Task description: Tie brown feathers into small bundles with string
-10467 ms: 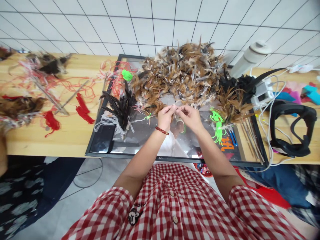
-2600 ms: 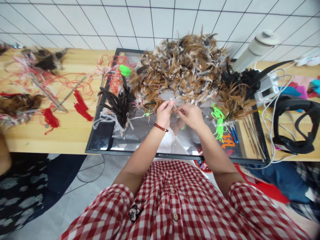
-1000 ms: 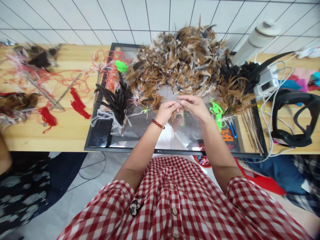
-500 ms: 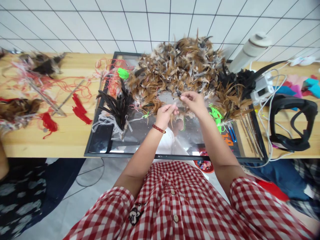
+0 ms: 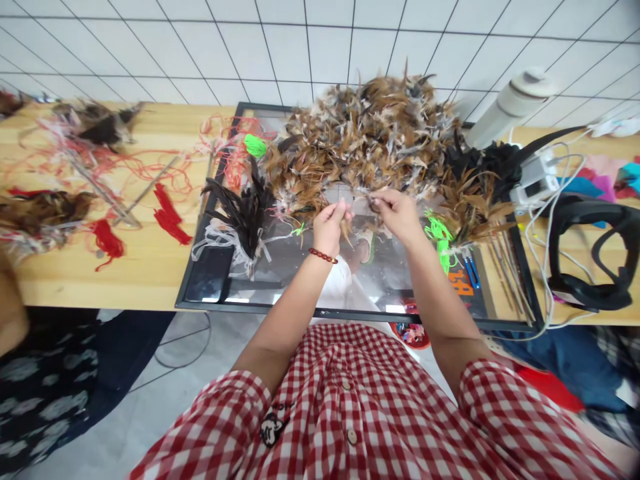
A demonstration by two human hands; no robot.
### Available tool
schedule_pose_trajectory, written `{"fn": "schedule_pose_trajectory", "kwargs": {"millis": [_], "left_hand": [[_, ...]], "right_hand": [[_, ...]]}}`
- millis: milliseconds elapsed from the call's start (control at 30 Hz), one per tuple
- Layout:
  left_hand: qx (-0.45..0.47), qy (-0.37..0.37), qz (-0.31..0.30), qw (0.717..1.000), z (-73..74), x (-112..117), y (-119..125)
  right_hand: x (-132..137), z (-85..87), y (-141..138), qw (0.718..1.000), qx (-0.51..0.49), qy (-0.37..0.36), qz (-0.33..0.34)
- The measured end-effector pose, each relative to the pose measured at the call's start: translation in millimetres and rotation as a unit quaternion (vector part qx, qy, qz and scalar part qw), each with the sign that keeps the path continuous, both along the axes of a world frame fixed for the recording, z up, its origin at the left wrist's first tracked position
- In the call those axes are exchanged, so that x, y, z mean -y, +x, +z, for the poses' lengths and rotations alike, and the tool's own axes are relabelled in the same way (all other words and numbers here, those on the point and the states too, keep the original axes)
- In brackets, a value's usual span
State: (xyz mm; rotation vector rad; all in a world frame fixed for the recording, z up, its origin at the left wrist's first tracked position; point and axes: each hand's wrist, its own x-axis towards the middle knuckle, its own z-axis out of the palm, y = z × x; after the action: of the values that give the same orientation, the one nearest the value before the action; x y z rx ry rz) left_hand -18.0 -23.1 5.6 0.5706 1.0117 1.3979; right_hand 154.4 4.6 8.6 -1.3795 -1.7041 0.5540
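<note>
My left hand (image 5: pixel 331 225), with a beaded bracelet at the wrist, is closed in a pinch over the glossy black-framed panel (image 5: pixel 295 267). A brown feather (image 5: pixel 345 231) pokes out below its fingertips. Beside it, the thumb and forefinger of my right hand (image 5: pixel 397 212) are pinched on a small greyish-brown feather (image 5: pixel 373 202). Just beyond both hands rises a large heap of brown and grey feathers (image 5: pixel 370 133). A bundle of black feathers (image 5: pixel 243 210) with pale ties lies to the left, and a brown feather bundle (image 5: pixel 473 200) to the right.
Bright green string (image 5: pixel 440 237) and thin sticks (image 5: pixel 510 273) lie at the right. A white bottle (image 5: pixel 510 110), a white charger (image 5: pixel 537 177) with cables and a black headset strap (image 5: pixel 593 253) stand beyond. Red thread (image 5: pixel 170 217) is on the left table; another person's arm (image 5: pixel 11 303) shows there.
My right hand has drawn slightly back from the feather heap, and a small feather now shows at its fingertips. My left hand remains pinched. The whole view has shifted a little.
</note>
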Motion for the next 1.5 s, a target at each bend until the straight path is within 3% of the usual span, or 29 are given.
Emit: {"fn": "schedule_pose_trajectory", "kwargs": {"millis": [267, 500, 667, 867, 967, 1033, 1167, 1233, 1300, 1500], "left_hand": [[-0.055, 0.058, 0.009, 0.997, -3.9, 0.1, -2.1], [-0.052, 0.063, -0.020, 0.997, -4.4, 3.5, 1.4], [0.000, 0.040, -0.062, 0.997, 2.3, 6.9, 2.2], [0.041, 0.045, -0.085, 0.994, 10.0, 10.2, 2.0], [0.039, 0.046, -0.078, 0.995, 9.7, 11.0, 2.8], [0.027, 0.032, -0.066, 0.997, 8.1, 10.1, 3.3], [-0.029, 0.045, -0.004, 0.999, 2.0, 5.1, 3.6], [-0.072, 0.065, -0.003, 0.995, -1.1, 3.6, 3.4], [-0.113, 0.088, -0.029, 0.989, -2.8, 4.3, 3.4], [-0.170, 0.144, -0.067, 0.973, 0.9, 11.0, 4.2]], "right_hand": [[18.3, 5.0, -21.3, 0.972, -0.221, -0.080, -0.024], [34.9, 18.0, -52.3, 0.869, -0.439, -0.223, 0.051], [38.4, 19.9, -57.4, 0.823, -0.495, -0.274, 0.056], [40.4, 23.2, -58.2, 0.809, -0.505, -0.294, 0.059], [42.6, 22.2, -61.9, 0.814, -0.486, -0.312, 0.065], [42.7, 19.5, -63.0, 0.835, -0.453, -0.305, 0.061], [36.5, 12.6, -54.0, 0.931, -0.313, -0.187, 0.033], [32.3, 10.7, -46.1, 0.961, -0.256, -0.106, 0.013], [29.8, 10.7, -40.1, 0.969, -0.238, -0.067, 0.018], [31.5, 17.9, -38.5, 0.965, -0.251, -0.070, 0.028]]}}
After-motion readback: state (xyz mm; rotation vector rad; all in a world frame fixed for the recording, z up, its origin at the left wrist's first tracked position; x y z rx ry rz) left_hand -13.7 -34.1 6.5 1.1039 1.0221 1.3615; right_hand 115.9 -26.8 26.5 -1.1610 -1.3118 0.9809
